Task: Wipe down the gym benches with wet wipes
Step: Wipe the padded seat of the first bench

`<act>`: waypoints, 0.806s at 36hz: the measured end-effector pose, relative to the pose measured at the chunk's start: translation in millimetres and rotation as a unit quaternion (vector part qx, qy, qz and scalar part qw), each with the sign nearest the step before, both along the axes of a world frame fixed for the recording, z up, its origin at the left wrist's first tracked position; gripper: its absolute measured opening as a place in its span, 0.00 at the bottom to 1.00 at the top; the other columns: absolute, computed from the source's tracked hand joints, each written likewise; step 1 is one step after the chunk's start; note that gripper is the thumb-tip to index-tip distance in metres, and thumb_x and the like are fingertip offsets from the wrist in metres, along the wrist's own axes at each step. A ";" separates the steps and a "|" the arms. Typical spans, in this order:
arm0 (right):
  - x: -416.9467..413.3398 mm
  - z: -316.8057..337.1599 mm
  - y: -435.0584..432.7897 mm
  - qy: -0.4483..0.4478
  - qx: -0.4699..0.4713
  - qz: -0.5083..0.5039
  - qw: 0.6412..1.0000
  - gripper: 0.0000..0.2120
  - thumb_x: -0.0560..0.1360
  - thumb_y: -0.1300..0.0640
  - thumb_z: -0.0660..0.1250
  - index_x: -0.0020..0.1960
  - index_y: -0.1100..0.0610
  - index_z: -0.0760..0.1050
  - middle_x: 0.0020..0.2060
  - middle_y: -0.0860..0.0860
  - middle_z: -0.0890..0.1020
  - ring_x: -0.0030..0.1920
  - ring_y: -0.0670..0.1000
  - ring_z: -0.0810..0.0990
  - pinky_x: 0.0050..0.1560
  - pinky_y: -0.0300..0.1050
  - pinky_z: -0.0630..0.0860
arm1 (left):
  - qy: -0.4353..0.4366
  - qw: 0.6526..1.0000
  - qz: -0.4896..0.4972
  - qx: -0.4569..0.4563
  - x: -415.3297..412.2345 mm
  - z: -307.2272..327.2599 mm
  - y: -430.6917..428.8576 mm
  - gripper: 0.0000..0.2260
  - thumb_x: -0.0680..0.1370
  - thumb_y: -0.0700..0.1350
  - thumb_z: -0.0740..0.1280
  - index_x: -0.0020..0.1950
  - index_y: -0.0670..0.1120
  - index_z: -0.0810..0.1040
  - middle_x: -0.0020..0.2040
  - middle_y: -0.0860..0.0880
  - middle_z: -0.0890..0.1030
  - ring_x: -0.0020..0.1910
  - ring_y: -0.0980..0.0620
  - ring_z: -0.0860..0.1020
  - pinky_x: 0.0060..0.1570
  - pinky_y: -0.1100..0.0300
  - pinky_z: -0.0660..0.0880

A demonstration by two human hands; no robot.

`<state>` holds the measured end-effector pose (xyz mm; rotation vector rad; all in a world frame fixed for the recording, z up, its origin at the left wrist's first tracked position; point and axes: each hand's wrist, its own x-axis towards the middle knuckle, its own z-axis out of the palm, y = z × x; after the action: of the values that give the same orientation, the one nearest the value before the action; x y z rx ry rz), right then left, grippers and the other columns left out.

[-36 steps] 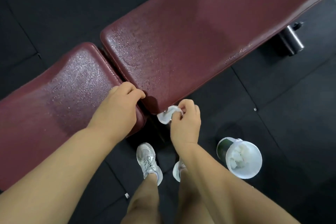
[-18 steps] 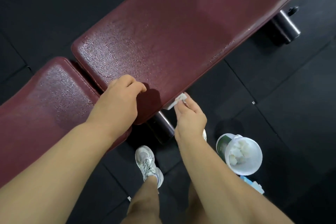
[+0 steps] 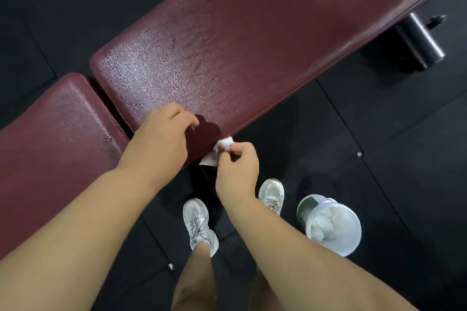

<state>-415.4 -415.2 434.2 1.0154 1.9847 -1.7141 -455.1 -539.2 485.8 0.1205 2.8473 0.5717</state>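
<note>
Wipe [image 3: 222,150] sits pinched in the right hand [image 3: 237,171], a crumpled white wad pressed against the near edge of the long pad [image 3: 252,40], at the corner nearest the person. The fingers of that hand curl in around the wipe, thumb and forefinger closing on its top. The left hand [image 3: 161,141] rests over the same corner of the pad, fingers loosely bent and pointing down onto the vinyl, holding nothing; its shadow falls on the pad just beside the wipe. The two hands are close together but apart.

The bench is dark red vinyl in two parts: the long pad runs up to the right, and the seat pad [image 3: 55,139] lies at the left, with a narrow gap between them. Both pads glisten with fine droplets near the gap. A black roller [image 3: 422,43] sticks out from under the long pad at the right.

On the dark floor [image 3: 391,134], a wipes tub [image 3: 331,225] stands open to the right of the right arm, white wipes showing inside. Two pale shoes [image 3: 199,225] stand below the hands.
</note>
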 end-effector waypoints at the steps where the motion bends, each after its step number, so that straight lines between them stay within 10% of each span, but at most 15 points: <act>1: -4.9 -0.5 6.7 0.017 0.019 0.003 1.000 0.13 0.73 0.65 0.64 0.40 0.48 0.69 0.42 0.49 0.78 0.44 0.49 0.77 0.50 0.45 0.75 | -0.002 1.000 0.000 -0.003 -1.7 -0.4 1.9 0.13 0.73 0.30 0.62 0.51 0.43 0.80 0.48 0.44 0.76 0.48 0.39 0.75 0.48 0.47 0.75; 11: -125.2 3.1 130.5 0.119 0.120 -0.161 0.972 0.11 0.73 0.67 0.63 0.40 0.51 0.72 0.42 0.48 0.78 0.42 0.44 0.77 0.43 0.27 0.72 | 0.007 1.000 0.005 -0.020 -34.6 -6.2 43.3 0.17 0.73 0.29 0.62 0.58 0.41 0.79 0.55 0.44 0.77 0.54 0.40 0.73 0.55 0.48 0.72; 22: -89.3 -6.8 118.4 0.116 0.054 -0.043 0.991 0.07 0.73 0.59 0.70 0.40 0.52 0.73 0.45 0.57 0.79 0.41 0.47 0.77 0.48 0.47 0.76 | -0.040 0.997 0.040 -0.048 -53.1 -1.5 82.4 0.20 0.72 0.29 0.62 0.63 0.40 0.77 0.67 0.41 0.72 0.65 0.39 0.72 0.58 0.43 0.72; 29: -91.9 -1.6 131.4 0.093 0.012 0.044 0.995 0.06 0.74 0.61 0.69 0.42 0.52 0.75 0.49 0.50 0.79 0.47 0.43 0.80 0.48 0.31 0.74 | -0.028 0.998 0.003 -0.052 -72.6 2.0 96.3 0.20 0.71 0.28 0.62 0.62 0.40 0.78 0.65 0.42 0.74 0.61 0.39 0.74 0.56 0.45 0.74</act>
<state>-507.3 -283.8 432.6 0.7882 2.1341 -1.7994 -527.8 -442.9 487.8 0.0759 2.8165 0.4212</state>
